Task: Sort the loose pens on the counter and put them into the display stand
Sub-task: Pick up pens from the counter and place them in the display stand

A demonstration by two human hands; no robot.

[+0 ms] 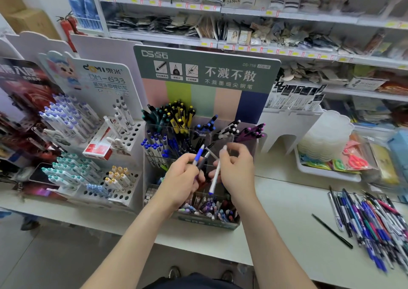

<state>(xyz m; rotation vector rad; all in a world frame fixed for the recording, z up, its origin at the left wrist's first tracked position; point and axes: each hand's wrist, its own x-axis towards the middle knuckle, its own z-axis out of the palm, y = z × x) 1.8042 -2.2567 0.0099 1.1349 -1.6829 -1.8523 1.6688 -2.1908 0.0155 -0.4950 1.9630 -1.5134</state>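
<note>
At frame centre a white pen (215, 176) is pinched near-upright, tip down, by the right hand (237, 169) above the display stand (207, 223), while a blue pen (198, 156) is gripped by the left hand (181, 178).

A stationery shop was shown. Far shelves (287, 15) were stocked with packaged goods and edged with yellow price tags (204, 44). Branded pen display stands (205, 72) were ranged along the white worktop (287, 211), and packeted scissors (355, 161) were laid in a tray (326, 173) at the right.
</note>
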